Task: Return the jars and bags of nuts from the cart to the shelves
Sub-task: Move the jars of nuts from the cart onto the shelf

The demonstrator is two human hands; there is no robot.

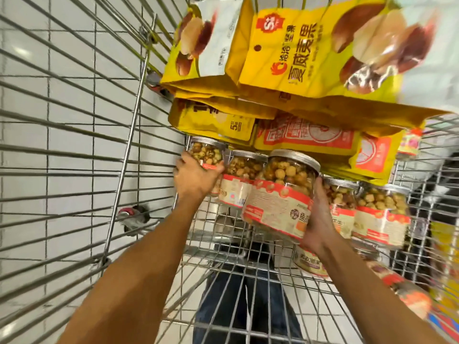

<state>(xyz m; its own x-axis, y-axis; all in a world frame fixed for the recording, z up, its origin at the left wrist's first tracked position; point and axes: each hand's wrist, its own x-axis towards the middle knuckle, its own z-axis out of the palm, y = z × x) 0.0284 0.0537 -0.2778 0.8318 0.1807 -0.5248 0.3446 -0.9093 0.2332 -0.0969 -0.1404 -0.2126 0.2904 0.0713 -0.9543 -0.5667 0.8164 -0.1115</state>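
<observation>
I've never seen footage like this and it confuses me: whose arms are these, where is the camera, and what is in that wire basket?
There is no machine here: these are a person's two bare arms, filmed by one wide-angle camera worn on their head, looking down into a wire shopping cart. At the cart's far end lie yellow bags printed with nuts, stacked on orange-and-yellow bags. In front sits a row of clear jars with silver lids, filled with round coated nuts. The right hand holds one big jar, tilted and nearer the camera than the rest. The left hand grips the leftmost jar in the row. More jars wait to the right. Through the mesh you see the person's dark trousers.
</observation>
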